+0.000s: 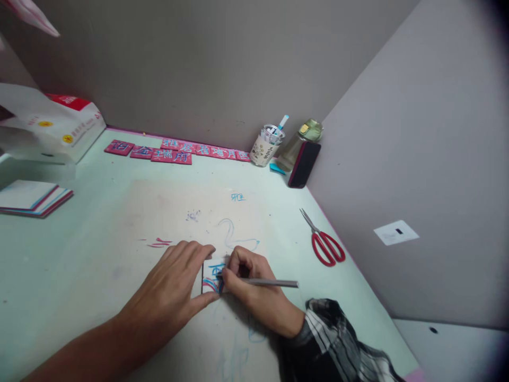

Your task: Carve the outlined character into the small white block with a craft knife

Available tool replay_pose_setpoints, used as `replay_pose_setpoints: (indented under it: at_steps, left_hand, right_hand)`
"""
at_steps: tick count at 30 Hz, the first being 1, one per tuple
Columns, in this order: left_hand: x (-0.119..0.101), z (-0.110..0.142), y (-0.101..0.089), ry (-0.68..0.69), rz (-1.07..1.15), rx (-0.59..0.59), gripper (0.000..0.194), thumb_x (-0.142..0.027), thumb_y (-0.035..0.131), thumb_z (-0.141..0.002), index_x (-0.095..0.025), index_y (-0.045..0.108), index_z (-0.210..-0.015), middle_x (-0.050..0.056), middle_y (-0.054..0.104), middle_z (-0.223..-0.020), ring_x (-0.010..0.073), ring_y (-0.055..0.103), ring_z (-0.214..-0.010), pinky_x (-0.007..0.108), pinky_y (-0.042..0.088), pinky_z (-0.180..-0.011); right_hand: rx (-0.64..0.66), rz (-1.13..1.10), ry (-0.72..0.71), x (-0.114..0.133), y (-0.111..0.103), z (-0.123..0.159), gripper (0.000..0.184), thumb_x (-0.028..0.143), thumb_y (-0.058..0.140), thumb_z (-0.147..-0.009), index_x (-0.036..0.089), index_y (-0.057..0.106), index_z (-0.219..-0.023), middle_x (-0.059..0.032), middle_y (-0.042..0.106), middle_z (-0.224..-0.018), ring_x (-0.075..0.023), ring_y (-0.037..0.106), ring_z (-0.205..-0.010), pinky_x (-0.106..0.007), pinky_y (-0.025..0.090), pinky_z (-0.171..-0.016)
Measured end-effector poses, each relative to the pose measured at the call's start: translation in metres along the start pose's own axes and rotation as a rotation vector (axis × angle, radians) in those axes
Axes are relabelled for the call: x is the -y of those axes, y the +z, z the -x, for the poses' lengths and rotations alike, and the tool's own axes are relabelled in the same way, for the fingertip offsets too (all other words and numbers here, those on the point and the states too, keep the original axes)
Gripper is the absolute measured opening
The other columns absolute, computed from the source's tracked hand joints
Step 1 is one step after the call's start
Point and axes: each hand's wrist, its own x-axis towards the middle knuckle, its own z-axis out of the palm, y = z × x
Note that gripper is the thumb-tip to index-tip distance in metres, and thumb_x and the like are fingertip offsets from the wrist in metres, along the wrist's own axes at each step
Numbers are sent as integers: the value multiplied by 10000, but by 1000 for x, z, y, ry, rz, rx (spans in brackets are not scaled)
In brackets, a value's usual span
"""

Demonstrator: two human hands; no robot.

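A small white square card (pixel 207 269) with blue strokes and red and blue curved lines lies on the pale worn area of the table. My left hand (pixel 175 281) holds it down flat, thumb at the near edge and fingers at the far left corner. In my right hand (pixel 256 286) is a slim grey metal pen-shaped tool (pixel 278 283), gripped like a pencil. Its tip is over the card, by the blue strokes; whether it is a pen or a craft knife I cannot tell. My right fingers cover the card's right side.
Red-handled scissors (pixel 326 241) lie at the right. Behind are a cup of markers (pixel 264 148), a bottle (pixel 292 151), a leaning phone (pixel 305 164) and a row of pink character tiles (pixel 170 155). At left are a stack of white squares (pixel 29 196) and a white package (pixel 75 127).
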Motion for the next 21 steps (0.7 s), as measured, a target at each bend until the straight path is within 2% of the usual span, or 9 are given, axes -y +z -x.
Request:
replay_pose_setpoints:
  at_steps: [6, 16, 21]
  left_hand:
    - [3, 2, -5, 6, 35, 56, 433, -250, 665, -892, -243, 515, -1299, 43, 653, -1160, 263, 611, -1059, 402, 479, -908]
    - [3, 4, 0, -64, 45, 27, 408, -294, 662, -881, -254, 542, -1268, 50, 663, -1152, 283, 615, -1083, 429, 470, -940]
    - [2, 2, -2, -67, 60, 40, 380, -288, 680, -863, -249, 560, -1222, 50, 664, -1109, 283, 615, -1043, 419, 476, -901]
  right_hand:
    - [1, -9, -4, 1, 1, 0, 229, 191, 608, -823, 233, 441, -672, 40, 509, -640, -144, 397, -626, -321, 308, -592]
    - [27, 35, -19, 6, 0, 3, 239, 203, 609, -845, 227, 437, -682, 34, 523, -668, -138, 394, -639, -314, 298, -594]
    - [23, 43, -22, 6, 0, 4, 244, 203, 611, -851, 226, 436, -682, 35, 506, -666, -134, 383, -635, -309, 294, -590]
